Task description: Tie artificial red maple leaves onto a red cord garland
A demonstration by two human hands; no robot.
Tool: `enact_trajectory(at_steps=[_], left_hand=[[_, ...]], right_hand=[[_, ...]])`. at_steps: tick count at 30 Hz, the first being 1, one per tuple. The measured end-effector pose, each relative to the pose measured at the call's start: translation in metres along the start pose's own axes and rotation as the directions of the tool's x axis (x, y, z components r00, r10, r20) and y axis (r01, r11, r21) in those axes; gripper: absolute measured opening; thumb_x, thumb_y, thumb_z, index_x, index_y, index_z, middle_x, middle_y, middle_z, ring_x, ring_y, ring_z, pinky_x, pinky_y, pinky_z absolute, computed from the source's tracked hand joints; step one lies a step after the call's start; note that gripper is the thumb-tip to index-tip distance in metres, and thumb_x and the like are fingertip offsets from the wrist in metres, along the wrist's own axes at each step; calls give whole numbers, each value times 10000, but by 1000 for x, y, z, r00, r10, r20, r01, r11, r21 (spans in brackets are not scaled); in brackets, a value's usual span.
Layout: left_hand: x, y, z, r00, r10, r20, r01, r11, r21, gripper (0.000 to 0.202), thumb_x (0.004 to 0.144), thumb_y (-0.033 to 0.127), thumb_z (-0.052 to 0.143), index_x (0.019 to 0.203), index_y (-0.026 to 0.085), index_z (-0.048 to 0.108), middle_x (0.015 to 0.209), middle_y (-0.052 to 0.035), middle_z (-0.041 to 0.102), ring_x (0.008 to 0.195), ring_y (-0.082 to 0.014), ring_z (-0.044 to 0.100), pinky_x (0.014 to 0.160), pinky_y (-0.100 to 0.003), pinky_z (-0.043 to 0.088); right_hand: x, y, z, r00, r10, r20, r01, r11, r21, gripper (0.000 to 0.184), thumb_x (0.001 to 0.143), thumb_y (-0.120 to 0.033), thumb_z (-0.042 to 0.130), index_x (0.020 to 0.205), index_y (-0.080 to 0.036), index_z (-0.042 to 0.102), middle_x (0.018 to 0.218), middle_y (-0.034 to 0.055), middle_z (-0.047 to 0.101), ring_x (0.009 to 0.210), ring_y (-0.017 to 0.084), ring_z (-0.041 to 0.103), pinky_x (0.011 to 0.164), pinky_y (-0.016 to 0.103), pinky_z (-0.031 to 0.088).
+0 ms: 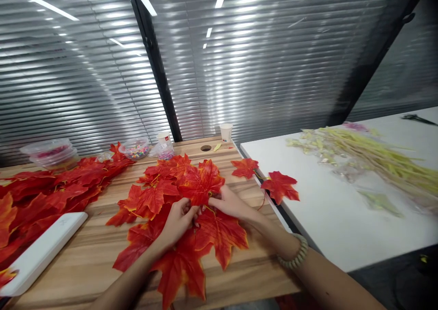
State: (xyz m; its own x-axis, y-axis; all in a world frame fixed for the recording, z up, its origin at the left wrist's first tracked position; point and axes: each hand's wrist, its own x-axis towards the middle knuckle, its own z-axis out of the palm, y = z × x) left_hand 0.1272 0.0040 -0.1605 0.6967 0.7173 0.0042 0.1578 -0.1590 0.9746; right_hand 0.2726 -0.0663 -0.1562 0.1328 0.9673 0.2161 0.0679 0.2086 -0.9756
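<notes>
Red artificial maple leaves point(219, 234) with yellow edges lie in a cluster on the wooden table, strung on thin stems as a garland. My left hand point(178, 219) is closed in the middle of the cluster, its fingertips pinching at the stems. Close beside it, my right hand point(232, 202) pinches a stem under an upper leaf point(201, 182). The exact spot gripped is partly hidden by fingers and leaves. Two loose-hanging leaves of the strand, one a red leaf point(281, 186), lie to the right across the gap between the tables.
More red leaves point(68, 189) are heaped at left behind a long white box point(44, 253). Tubs of beads point(135, 149) and paper cups point(226, 132) stand at the back. Yellow-green strips point(383, 159) and plastic bags lie on the white table point(328, 228) at right.
</notes>
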Motion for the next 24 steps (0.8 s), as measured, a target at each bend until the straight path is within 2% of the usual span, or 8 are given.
enact_trajectory(at_steps=[6,15,24], left_hand=[[0,2,1,1000,-18,-10,18,1000,2,223,692,329,566,611,135,494,486,34,516,369,-82,480,370,-205,430],[0,-1,0,1000,-11,-7,11,1000,9,238,698,348,574,626,139,486,496,38,514,373,-88,500,378,-207,434],[0,-1,0,1000,-13,-11,14,1000,27,212,695,316,569,610,143,481,480,40,514,368,-88,490,389,-213,442]], right_hand=[[0,-2,-1,1000,-23,2,23,999,-43,247,695,-85,485,916,-149,572,876,29,630,789,161,571,724,275,446],[1,-2,0,1000,-17,17,18,1000,-19,236,698,-90,493,916,-149,561,850,21,625,732,143,561,700,265,454],[0,-5,0,1000,-19,14,20,1000,-11,262,699,-85,491,945,-149,552,876,30,624,767,152,568,723,273,455]])
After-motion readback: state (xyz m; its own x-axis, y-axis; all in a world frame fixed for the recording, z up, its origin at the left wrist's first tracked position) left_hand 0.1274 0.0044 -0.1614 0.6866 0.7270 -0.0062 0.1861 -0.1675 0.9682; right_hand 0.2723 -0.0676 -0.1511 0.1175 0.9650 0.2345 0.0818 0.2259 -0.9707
